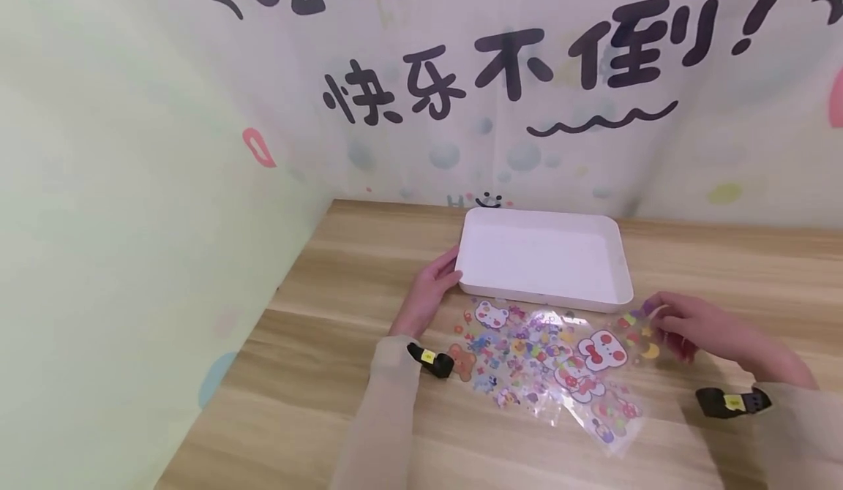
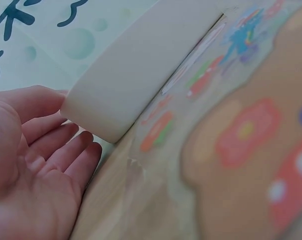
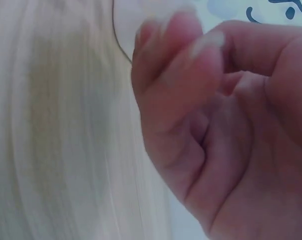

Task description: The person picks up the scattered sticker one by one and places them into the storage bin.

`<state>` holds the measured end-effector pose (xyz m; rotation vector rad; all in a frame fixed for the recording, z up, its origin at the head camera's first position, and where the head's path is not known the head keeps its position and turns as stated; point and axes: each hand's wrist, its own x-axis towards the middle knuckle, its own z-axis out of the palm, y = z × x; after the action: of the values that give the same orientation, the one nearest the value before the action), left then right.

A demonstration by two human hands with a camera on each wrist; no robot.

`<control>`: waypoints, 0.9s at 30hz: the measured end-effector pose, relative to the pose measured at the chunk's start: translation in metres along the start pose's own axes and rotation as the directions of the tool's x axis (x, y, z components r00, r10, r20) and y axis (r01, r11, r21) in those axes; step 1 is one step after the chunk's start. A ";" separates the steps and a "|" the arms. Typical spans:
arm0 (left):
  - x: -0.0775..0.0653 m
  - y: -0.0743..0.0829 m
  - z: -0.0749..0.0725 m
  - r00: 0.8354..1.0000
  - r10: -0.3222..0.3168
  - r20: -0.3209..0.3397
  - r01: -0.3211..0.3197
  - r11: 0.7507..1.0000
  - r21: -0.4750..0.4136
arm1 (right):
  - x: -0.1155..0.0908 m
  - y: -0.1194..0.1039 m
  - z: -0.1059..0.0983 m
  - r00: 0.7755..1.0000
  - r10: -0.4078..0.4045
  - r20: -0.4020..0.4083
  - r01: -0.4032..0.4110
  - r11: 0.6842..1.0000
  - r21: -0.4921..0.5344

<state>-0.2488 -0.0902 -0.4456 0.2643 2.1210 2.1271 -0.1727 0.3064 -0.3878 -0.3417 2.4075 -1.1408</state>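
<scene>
A white rectangular tray (image 1: 543, 256) lies on the table near the wall. My left hand (image 1: 431, 285) touches its left side near the front corner, and in the left wrist view its fingers are loosely bent beside the tray's wall (image 2: 116, 75). In front of the tray spreads clear plastic (image 1: 461, 362) printed with colourful cartoon bears, rabbits and small figures; whether it is sheets or bags I cannot tell. My right hand (image 1: 705, 329) hovers by its right end, fingers loosely curled. No held thing shows in the right hand (image 3: 205, 110) from the wrist, where the fingertips are blurred.
The wooden table (image 1: 316, 314) has light and dark grain. A printed cloth (image 1: 421, 161) with dark lettering hangs behind it, and a pale cloth (image 1: 132, 219) stands at the left edge. Black wrist cameras (image 1: 431, 360) sit on both sleeves.
</scene>
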 end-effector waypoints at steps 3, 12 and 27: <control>0.003 0.005 -0.001 1.000 0.021 0.007 -0.021 1.000 0.011 | 0.000 -0.003 -0.003 0.999 -0.012 -0.041 0.011 1.000 -0.018; 0.000 0.003 -0.004 1.000 -0.003 -0.016 0.004 1.000 0.025 | 0.003 -0.008 -0.001 0.997 0.025 -0.076 -0.022 0.999 0.034; 0.003 0.003 0.004 1.000 -0.021 -0.007 0.021 1.000 -0.022 | -0.005 -0.006 -0.008 0.990 0.038 -0.138 -0.023 0.993 0.113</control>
<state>-0.2504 -0.0855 -0.4426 0.2319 2.0936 2.1412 -0.1722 0.3097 -0.3769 -0.1940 2.4466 -1.3186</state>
